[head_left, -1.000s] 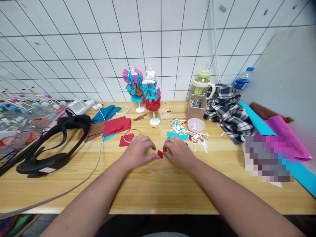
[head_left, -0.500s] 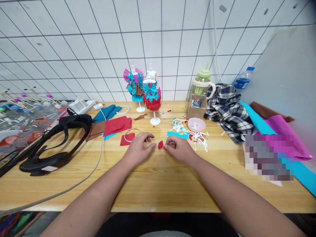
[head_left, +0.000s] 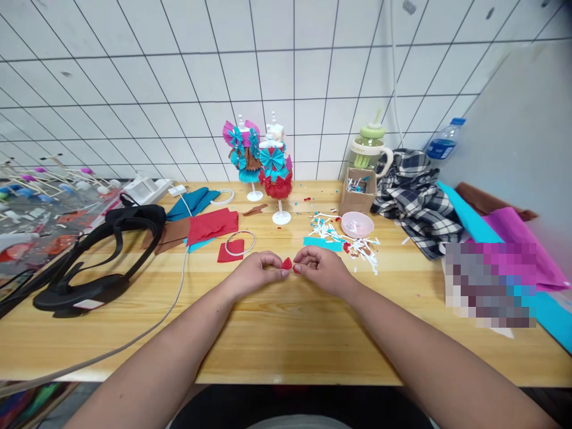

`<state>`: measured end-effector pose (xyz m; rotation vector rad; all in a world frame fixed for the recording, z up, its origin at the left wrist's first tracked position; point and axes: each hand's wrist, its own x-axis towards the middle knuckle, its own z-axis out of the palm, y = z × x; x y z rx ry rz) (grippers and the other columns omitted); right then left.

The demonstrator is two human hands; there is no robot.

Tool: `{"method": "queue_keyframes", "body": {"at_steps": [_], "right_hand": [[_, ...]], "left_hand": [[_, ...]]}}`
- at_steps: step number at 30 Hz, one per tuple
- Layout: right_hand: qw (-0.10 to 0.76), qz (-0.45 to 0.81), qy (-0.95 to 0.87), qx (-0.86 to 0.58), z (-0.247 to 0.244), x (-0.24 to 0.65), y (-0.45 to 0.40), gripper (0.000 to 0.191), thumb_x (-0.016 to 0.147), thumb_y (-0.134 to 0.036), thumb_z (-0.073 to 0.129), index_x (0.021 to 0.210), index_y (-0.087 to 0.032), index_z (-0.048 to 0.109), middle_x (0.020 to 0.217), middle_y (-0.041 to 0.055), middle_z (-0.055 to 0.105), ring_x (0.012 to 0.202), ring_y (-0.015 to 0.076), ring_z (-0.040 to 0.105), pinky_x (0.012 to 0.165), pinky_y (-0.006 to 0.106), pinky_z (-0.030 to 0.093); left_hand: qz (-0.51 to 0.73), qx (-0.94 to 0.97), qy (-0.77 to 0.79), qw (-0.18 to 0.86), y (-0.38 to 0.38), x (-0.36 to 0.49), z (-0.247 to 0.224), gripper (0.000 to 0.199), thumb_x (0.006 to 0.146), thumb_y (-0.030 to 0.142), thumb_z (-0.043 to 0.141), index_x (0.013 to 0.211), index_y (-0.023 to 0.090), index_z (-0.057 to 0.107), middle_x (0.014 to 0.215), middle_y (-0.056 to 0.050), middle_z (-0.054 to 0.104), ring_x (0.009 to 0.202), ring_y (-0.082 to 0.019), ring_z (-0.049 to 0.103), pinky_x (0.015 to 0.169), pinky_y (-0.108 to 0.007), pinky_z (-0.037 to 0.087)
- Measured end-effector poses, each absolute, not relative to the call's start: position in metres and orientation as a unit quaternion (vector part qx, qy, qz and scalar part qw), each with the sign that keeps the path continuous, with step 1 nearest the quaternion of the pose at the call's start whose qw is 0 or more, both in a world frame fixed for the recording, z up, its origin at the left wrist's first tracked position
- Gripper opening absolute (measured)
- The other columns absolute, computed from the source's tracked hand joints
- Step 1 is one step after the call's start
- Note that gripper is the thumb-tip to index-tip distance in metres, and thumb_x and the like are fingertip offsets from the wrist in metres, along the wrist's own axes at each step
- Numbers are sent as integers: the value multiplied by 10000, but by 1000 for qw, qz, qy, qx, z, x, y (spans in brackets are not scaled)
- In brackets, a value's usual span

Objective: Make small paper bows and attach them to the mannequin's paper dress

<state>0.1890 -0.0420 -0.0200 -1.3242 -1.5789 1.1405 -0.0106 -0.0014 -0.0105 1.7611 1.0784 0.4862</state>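
Observation:
A small pleated piece of red crepe paper (head_left: 286,263) is held low over the table between my two hands. My left hand (head_left: 258,272) pinches its left side between thumb and fingers. On the other side, my right hand (head_left: 322,269) is closed in a pinch on the red paper's right end. Beyond them stand two mini dress forms; the nearer dress form (head_left: 276,170) wears red and turquoise paper frills, and the farther dress form (head_left: 247,158) has purple, turquoise and brown ones. A ring (head_left: 254,239) overlaps a red paper square left of my hands.
White and coloured scraps (head_left: 326,227) lie around a pink bowl (head_left: 357,232) and a turquoise strip (head_left: 322,244). Behind are a cardboard box (head_left: 353,204) and a cup (head_left: 370,146). At left, a black headset (head_left: 84,289), a cable and folded red paper (head_left: 212,226) lie on the table.
My left hand has come in to the right, and its fingers have closed on the red paper, which was apart from it before. My right hand stays at the paper's right end.

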Motion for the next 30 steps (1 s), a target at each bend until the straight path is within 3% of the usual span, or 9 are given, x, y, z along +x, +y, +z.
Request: {"method": "queue_keyframes", "body": {"at_steps": [5, 12, 17, 21, 26, 30], "right_hand": [[356, 460, -634, -509, -24, 191, -42, 165, 761, -288, 628, 894, -192, 605, 751, -7, 667, 618, 111, 581, 579, 230, 428], [385, 509, -576, -511, -26, 184, -42, 275, 708, -276, 660, 955, -180, 583, 834, 14, 655, 618, 100, 568, 589, 234, 439], [397, 528, -544, -517, -25, 184, -43, 340, 690, -276, 666, 990, -209, 521, 749, -24, 638, 540, 89, 531, 501, 201, 389], [384, 509, -566, -522, -23, 182, -46, 322, 685, -253, 664, 938, -226, 467, 713, -40, 636, 522, 92, 524, 486, 198, 380], [411, 529, -532, -518, -20, 175, -48, 336, 678, -264, 669, 933, -228, 453, 665, -50, 613, 497, 93, 498, 438, 192, 392], [421, 581, -491, -494, -21, 171, -48, 362, 662, -290, 692, 957, -225, 492, 678, -47, 600, 540, 108, 517, 442, 222, 472]], "left_hand": [[183, 700, 438, 534, -3, -10, -6, 381, 748, 510, 628, 895, 165, 699, 925, -74, 711, 884, -222, 633, 796, -319, 470], [239, 672, 485, 507, -4, -4, -12, 333, 702, 465, 683, 796, 145, 667, 780, -55, 695, 739, -192, 628, 705, -306, 471], [253, 708, 437, 494, -8, -1, -9, 399, 730, 437, 664, 1030, 174, 656, 975, -75, 700, 911, -220, 631, 819, -329, 468], [244, 740, 455, 431, -12, 2, -6, 261, 712, 423, 678, 823, 188, 704, 878, -54, 713, 866, -220, 632, 814, -321, 458], [289, 650, 465, 526, -11, 4, -8, 281, 696, 431, 697, 772, 161, 676, 725, -30, 687, 675, -160, 603, 691, -288, 466], [328, 607, 452, 565, -9, 5, -10, 301, 668, 430, 726, 763, 152, 661, 701, -26, 670, 639, -141, 584, 656, -272, 458]]}}
